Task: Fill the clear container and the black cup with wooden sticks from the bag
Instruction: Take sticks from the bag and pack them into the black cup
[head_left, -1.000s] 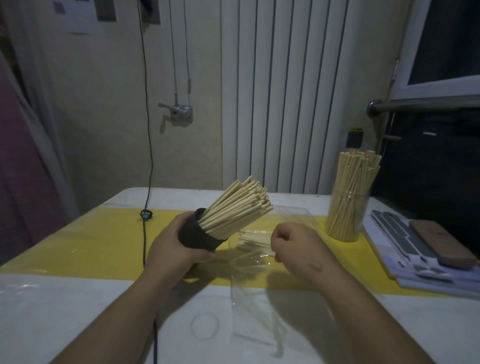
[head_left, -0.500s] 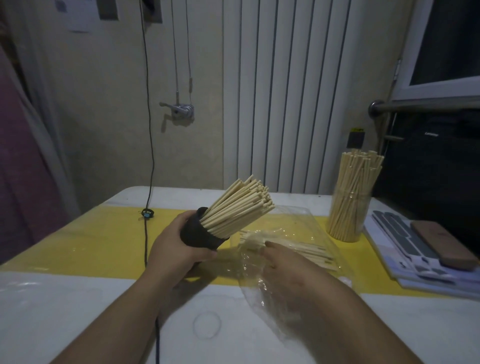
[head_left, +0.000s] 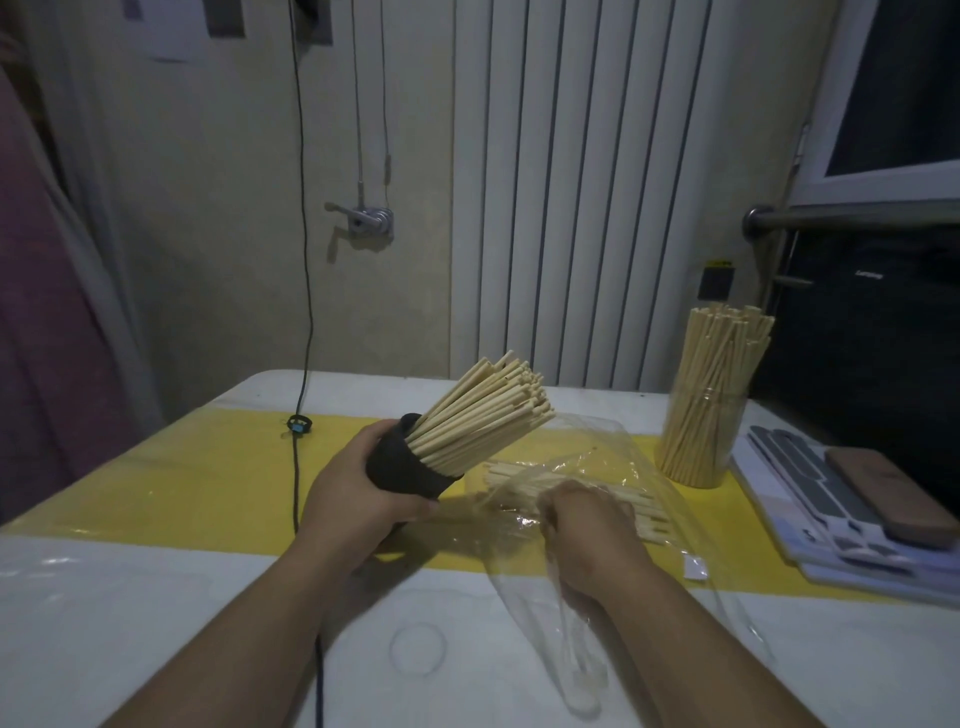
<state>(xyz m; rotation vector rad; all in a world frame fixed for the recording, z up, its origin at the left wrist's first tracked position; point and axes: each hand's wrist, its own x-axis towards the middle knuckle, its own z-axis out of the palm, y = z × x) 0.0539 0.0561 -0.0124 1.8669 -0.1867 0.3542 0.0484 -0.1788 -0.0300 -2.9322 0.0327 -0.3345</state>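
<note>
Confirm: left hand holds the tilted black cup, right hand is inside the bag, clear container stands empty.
Not empty: the head view shows the clear container packed with sticks. The left hand does hold the tilted black cup; the right hand is inside the bag.

Left hand (head_left: 358, 486) wraps the cup (head_left: 410, 473), forearm in from near-left. Right hand (head_left: 589, 525) palm-down, fingers curled, fingertips hidden; forearm in from near-right.

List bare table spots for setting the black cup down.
Free: yellow strip between the cable and the left edge of the table; white corner left of the left hand holding the black cup. Crowded: the bag, right hand inside, fills the middle right; clear container and stacked papers beyond it.
</note>
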